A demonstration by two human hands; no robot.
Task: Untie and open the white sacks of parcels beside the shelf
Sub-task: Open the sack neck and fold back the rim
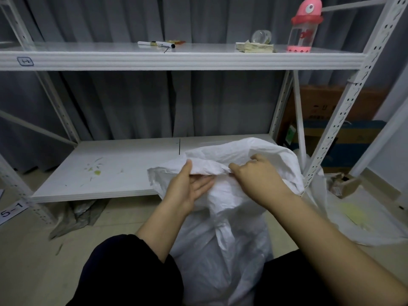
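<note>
A white woven sack [223, 250] stands on the floor between my knees, in front of the white metal shelf [106, 171]. Its top edge is folded over into a crumpled flap. My left hand [187, 191] holds the flap from below, thumb on top and fingers under the fabric. My right hand [257, 175] pinches the same folded edge just to the right, fingers curled into the cloth. A gathered, twisted part of the sack shows below my hands. No parcels are visible inside.
A second white sack [353, 219] lies flat on the floor at the right, behind the shelf post [331, 133]. The upper shelf holds markers [156, 44], a paper pad [254, 47] and a pink bottle [303, 25]. Cardboard boxes [337, 131] stand at the back right.
</note>
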